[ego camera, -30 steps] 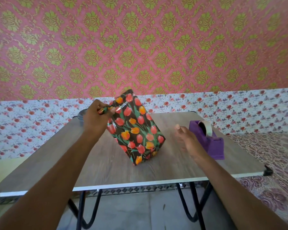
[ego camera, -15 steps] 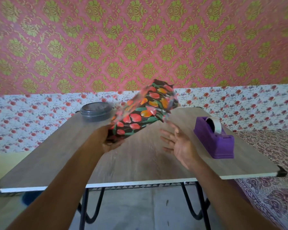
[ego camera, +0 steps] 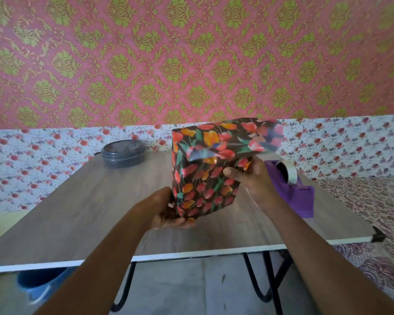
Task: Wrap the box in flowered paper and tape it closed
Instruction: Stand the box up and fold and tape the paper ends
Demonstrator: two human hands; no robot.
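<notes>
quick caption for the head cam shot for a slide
Left hand and right hand hold the flower-wrapped box over the table, top flaps loose, purple tape dispenser beside it.

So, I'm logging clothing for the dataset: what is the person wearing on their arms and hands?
Nothing visible: the left hand and right hand are ungloved, both forearms bare to the frame edge, no sleeves, watch or bracelets in view.

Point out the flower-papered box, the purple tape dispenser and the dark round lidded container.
flower-papered box (ego camera: 205, 189), head view, front face.
purple plastic tape dispenser (ego camera: 301, 201), head view, base.
dark round lidded container (ego camera: 123, 149), head view, lid.
</notes>
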